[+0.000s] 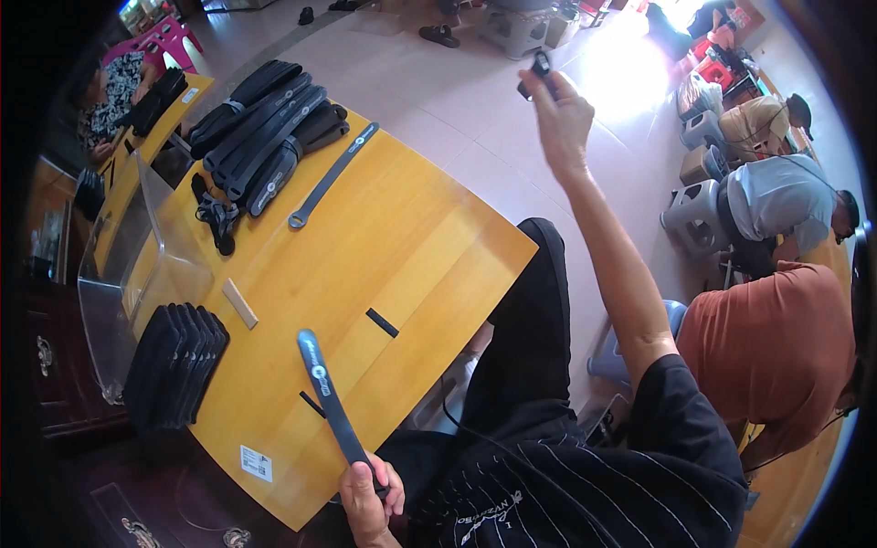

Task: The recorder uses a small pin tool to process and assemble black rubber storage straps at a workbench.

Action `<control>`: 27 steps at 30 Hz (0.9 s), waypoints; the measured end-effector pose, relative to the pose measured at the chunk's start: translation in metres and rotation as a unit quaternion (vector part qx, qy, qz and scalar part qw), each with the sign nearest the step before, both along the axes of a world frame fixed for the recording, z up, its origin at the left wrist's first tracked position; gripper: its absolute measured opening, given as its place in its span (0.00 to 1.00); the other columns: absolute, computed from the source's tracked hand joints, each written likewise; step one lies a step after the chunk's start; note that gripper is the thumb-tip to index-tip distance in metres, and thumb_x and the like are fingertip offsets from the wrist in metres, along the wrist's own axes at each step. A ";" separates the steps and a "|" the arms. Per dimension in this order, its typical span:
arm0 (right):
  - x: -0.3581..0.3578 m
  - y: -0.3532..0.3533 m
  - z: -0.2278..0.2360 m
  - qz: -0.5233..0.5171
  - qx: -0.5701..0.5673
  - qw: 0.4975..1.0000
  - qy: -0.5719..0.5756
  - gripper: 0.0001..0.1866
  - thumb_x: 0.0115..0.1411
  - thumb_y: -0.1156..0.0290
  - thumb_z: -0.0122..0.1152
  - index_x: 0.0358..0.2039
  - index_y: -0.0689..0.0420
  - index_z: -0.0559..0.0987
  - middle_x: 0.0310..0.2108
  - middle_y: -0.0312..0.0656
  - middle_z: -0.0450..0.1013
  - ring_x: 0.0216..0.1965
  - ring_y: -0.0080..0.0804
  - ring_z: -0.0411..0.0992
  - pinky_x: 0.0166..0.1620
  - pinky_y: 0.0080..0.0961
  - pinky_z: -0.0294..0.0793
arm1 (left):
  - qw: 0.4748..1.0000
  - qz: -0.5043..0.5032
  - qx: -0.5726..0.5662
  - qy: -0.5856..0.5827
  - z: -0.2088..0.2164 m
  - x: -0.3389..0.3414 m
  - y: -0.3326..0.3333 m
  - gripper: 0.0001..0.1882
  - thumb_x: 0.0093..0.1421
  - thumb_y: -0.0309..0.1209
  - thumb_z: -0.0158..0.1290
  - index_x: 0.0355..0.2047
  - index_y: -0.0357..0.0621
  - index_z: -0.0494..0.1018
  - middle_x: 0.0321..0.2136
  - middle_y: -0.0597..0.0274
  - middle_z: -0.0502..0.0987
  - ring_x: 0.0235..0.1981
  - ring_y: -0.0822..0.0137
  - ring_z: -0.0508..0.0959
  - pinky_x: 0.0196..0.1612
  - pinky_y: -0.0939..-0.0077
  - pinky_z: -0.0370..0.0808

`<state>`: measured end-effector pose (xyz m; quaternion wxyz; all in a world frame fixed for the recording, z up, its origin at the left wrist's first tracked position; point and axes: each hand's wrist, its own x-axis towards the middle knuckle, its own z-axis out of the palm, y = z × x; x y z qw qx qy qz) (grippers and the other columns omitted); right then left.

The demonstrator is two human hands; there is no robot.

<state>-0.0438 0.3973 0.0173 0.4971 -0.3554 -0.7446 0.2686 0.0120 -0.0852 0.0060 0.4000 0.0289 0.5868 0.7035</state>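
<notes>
My left hand (pixel 370 500) is closed around the near end of a flat black strap (pixel 331 395), which slants up over the table's near edge. My right hand (pixel 564 119) is lifted far out over the floor, its fingers pinched on a small black piece (pixel 541 66) whose exact kind I cannot make out. On the yellow table (pixel 438 219) lies another flat strap (pixel 333 178) with a looped end. Beside it are bundled black straps (pixel 265 137) and a small heap of black fittings (pixel 216 215). Two short black strips (pixel 382 322) rest nearer to me.
A stack of black pads (pixel 174 365) stands at the table's left edge by a clear plastic bin (pixel 128 265). A thin wooden strip (pixel 240 303) lies near them. Several people sit along the right, one in a rust-coloured shirt (pixel 767 338). Grey stools (pixel 694 215) stand there.
</notes>
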 end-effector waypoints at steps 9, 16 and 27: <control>-0.047 -0.124 -0.042 0.197 0.245 0.897 -0.311 0.05 0.55 0.72 0.55 0.31 0.57 0.71 0.29 0.42 0.71 0.31 0.38 0.77 0.28 0.30 0.77 | 0.999 -0.003 0.050 0.014 -0.008 -0.011 0.026 0.22 0.68 0.48 0.41 0.27 0.41 0.63 0.12 0.59 0.67 0.09 0.72 0.65 0.12 0.85 0.59; -0.075 -0.171 -0.062 0.280 0.189 0.887 -0.315 0.07 0.53 0.73 0.55 0.31 0.61 0.70 0.28 0.46 0.71 0.31 0.41 0.77 0.29 0.34 0.77 | 0.996 0.043 0.076 -0.001 -0.018 -0.012 0.026 0.24 0.66 0.53 0.41 0.31 0.41 0.63 0.13 0.58 0.66 0.10 0.71 0.65 0.12 0.84 0.58; -0.068 -0.178 -0.036 0.374 0.022 0.859 -0.350 0.27 0.53 0.59 0.64 0.49 0.59 0.70 0.42 0.50 0.73 0.40 0.45 0.75 0.42 0.37 0.75 | 0.987 0.094 0.129 -0.004 -0.020 -0.021 0.024 0.24 0.68 0.51 0.33 0.43 0.40 0.63 0.16 0.57 0.66 0.13 0.68 0.64 0.17 0.78 0.64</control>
